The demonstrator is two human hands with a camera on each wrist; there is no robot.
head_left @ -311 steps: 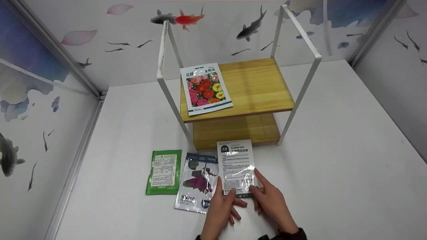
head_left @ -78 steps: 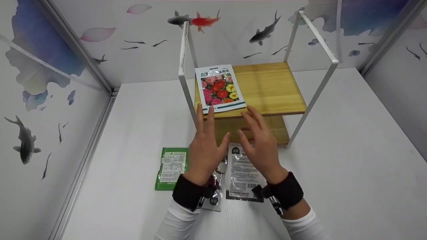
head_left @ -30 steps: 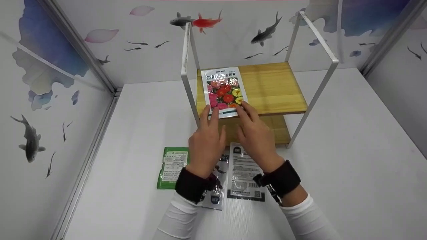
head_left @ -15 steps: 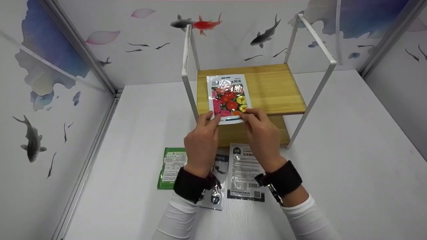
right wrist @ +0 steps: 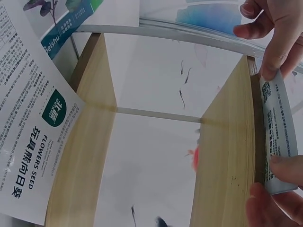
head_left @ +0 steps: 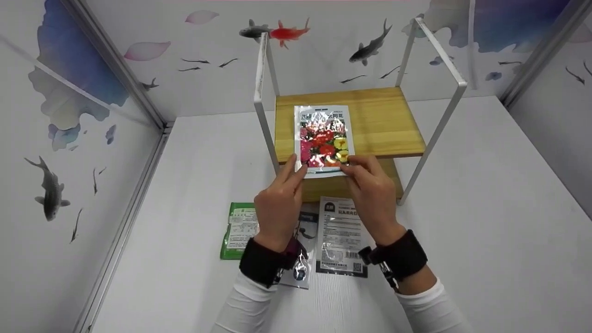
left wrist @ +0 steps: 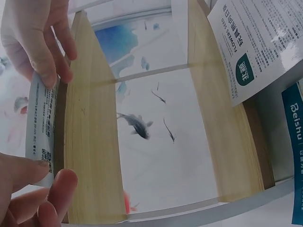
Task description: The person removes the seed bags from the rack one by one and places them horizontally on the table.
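A glossy seed packet with red, pink and yellow flowers (head_left: 323, 145) lies over the upper wooden shelf (head_left: 381, 120), its near end jutting past the front edge. My left hand (head_left: 278, 203) pinches its near left corner between thumb and fingers. The near right corner is pinched by my right hand (head_left: 375, 196). Both wrist views show the shelf from below, with the packet's overhanging printed back (left wrist: 41, 127) beside the shelf edge; thumbs and fingers grip it from both ends.
On the white table before the rack lie a green packet (head_left: 238, 226), a silver packet (head_left: 305, 231) partly hidden by my left arm, and a white text-covered packet (head_left: 340, 240). White metal frames (head_left: 437, 125) flank the shelf; a lower shelf (head_left: 323, 189) sits beneath.
Both hands left the white packet on the table and reached up to the flower packet. They took its near corners, and it has slid right and toward me, now straighter.
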